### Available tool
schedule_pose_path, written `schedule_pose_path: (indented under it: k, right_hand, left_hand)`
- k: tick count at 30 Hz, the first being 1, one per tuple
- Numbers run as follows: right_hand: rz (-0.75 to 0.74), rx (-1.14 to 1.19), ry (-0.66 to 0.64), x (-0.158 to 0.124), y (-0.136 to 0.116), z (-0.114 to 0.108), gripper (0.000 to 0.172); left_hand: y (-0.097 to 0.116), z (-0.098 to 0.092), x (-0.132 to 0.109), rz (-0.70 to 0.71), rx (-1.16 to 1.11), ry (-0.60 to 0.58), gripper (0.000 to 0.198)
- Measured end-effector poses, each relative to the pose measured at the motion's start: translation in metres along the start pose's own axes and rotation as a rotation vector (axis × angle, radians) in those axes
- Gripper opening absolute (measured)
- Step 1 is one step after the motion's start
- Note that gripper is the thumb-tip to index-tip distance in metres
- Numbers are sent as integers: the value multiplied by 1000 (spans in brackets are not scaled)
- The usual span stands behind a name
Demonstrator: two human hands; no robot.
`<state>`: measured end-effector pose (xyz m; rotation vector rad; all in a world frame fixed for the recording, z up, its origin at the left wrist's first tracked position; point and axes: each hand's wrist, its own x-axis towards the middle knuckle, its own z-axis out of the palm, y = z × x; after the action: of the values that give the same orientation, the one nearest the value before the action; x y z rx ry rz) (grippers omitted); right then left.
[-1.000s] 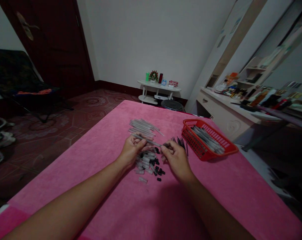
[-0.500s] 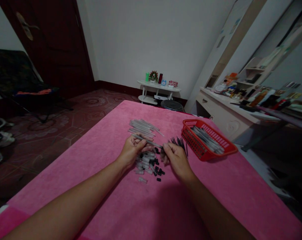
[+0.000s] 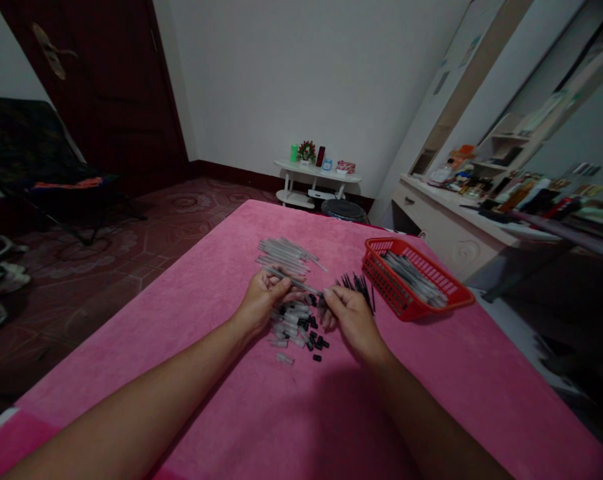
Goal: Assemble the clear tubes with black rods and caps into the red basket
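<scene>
Between my hands is a slim pen (image 3: 298,283), slanting down to the right. My left hand (image 3: 264,299) is closed round its barrel, thumb on top. The fingers of my right hand (image 3: 350,312) pinch its right end; the small part at their tips is blurred. Just beyond my left hand lies a pile of clear pen barrels (image 3: 283,255). Below and between my hands are clear pen caps (image 3: 290,327) mixed with small black plugs (image 3: 317,359). Thin black refills (image 3: 359,285) lie behind my right hand, partly covered by it.
A red plastic basket (image 3: 406,312) holding several finished-looking pens (image 3: 415,277) stands at the right on the pink cloth (image 3: 201,373) covering the table. Beyond are a small white shelf (image 3: 316,171) and a cluttered dresser (image 3: 446,213). A folding chair (image 3: 41,173) stands at the left.
My right hand has shifted very slightly left along the pen's end. My left hand and the piles have stayed in place.
</scene>
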<state>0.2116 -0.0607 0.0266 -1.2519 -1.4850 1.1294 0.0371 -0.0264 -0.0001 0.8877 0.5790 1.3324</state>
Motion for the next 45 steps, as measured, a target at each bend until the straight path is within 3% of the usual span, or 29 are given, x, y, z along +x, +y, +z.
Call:
schedule_pose_path:
  k: [3, 7, 11, 17, 20, 24, 29, 31, 34, 37, 45]
  right_hand:
    - [9, -80, -70, -5, -2, 6, 39]
    - [-192, -506, -228, -17, -9, 20, 13]
    - [-343, -912, -313, -30, -14, 32, 17]
    - [-402, -1031, -365, -46, -4, 43, 14]
    - [-399, -944, -324, -48, -8, 42, 15]
    - [-307, -610, -204, -32, -28, 22, 23]
    - [-221, -35, 277, -1, -33, -22, 19]
    - [-146, 196, 393, 7, -25, -34, 23]
    - [-35, 402, 371, 13, -12, -39, 28]
    - [13, 420, 315, 13, -4, -34, 30]
    - [29, 403, 271, 11, 3, -27, 30]
  left_hand:
    - [6, -3, 4, 47, -13, 65, 36]
    - [18, -12, 10, 119, -51, 169, 31]
    - [23, -17, 14, 168, 17, 207, 34]
    - [16, -23, 16, 173, 251, 225, 32]
    - [14, -26, 17, 158, 316, 238, 31]
    - [12, -25, 15, 105, 359, 191, 29]
    - [6, -20, 11, 20, 485, 64, 36]
    - [5, -18, 10, 36, 574, -5, 35]
    - [7, -14, 7, 96, 692, -111, 32]
    - [10, -11, 5, 101, 728, -183, 31]
    - [11, -8, 2, 113, 820, -207, 27]
